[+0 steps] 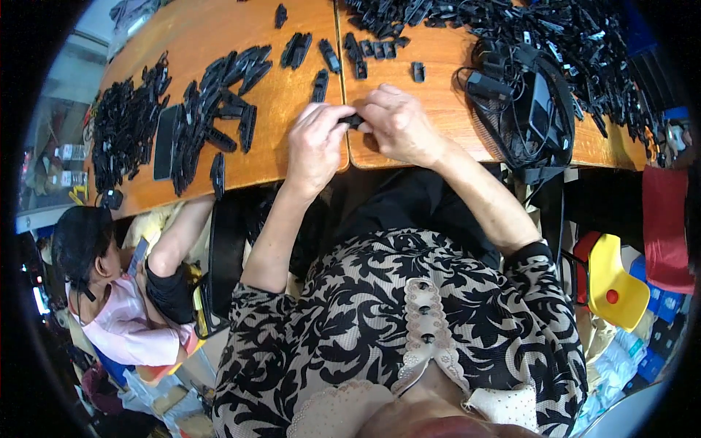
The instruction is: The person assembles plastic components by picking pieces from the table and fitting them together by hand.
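Note:
Between my two hands, over the near edge of the wooden table (307,157), is a small black plastic part (353,121). My left hand (319,139) pinches its left end with thumb and forefinger. The fingers of my right hand (398,124) close around its right end and hide part of it. Just beyond my left hand lies a slim black plastic piece (320,86), with another dark piece (330,55) farther off. Several small black box-shaped parts (380,50) sit past my right hand, and a single one (418,71) lies apart from them.
Heaps of black parts cover the table's left (120,120) and far right (584,44). A dark phone-like slab (166,142) lies among the left ones. A black mesh tray (504,139) holds a cable and devices. A person (124,306) sits at my left; a yellow chair (617,285) stands right.

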`<control>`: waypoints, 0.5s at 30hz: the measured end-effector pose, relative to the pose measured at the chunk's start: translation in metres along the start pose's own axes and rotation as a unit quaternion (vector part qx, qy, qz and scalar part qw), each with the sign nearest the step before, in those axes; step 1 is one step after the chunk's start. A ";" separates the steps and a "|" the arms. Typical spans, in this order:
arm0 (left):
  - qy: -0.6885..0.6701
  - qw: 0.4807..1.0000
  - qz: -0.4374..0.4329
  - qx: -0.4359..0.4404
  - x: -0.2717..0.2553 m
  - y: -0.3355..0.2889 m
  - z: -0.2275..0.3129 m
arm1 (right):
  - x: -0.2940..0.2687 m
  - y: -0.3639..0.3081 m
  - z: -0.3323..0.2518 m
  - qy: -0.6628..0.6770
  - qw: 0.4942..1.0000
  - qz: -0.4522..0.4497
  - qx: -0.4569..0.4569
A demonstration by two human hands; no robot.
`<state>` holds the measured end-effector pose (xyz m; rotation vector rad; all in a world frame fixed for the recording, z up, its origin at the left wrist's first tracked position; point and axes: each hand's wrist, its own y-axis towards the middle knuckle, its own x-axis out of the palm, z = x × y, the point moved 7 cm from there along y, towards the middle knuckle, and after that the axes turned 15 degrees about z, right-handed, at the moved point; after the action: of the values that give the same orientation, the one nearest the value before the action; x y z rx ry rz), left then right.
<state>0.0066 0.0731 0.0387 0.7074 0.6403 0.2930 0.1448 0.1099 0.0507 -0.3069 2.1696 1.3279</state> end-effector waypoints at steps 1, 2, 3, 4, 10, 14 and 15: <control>0.007 1.000 0.012 -0.023 -0.004 -0.002 -0.004 | 0.006 0.000 0.002 0.033 0.999 0.027 0.013; 0.013 0.999 0.025 -0.046 -0.009 -0.003 -0.007 | 0.007 -0.002 0.003 0.049 0.998 0.042 0.015; 0.009 0.998 0.021 -0.053 -0.011 -0.006 -0.006 | 0.005 -0.006 0.007 0.050 0.998 0.038 0.025; 0.011 0.998 0.024 -0.053 -0.017 -0.012 -0.007 | 0.006 -0.009 0.007 0.057 0.997 0.029 0.035; 0.273 0.955 0.113 -0.029 -0.078 -0.019 -0.030 | -0.047 -0.012 0.040 -0.283 0.936 0.135 0.161; 0.224 0.962 0.137 -0.082 -0.068 0.002 -0.038 | -0.025 -0.013 0.062 -0.308 0.934 0.058 0.172; 0.227 0.965 0.123 -0.043 -0.056 0.007 -0.041 | -0.019 -0.015 0.062 -0.306 0.938 0.037 0.157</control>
<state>-0.0623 0.0734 0.0444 0.6397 0.9693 0.7223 0.1885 0.1547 0.0291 0.2861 1.8160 0.9231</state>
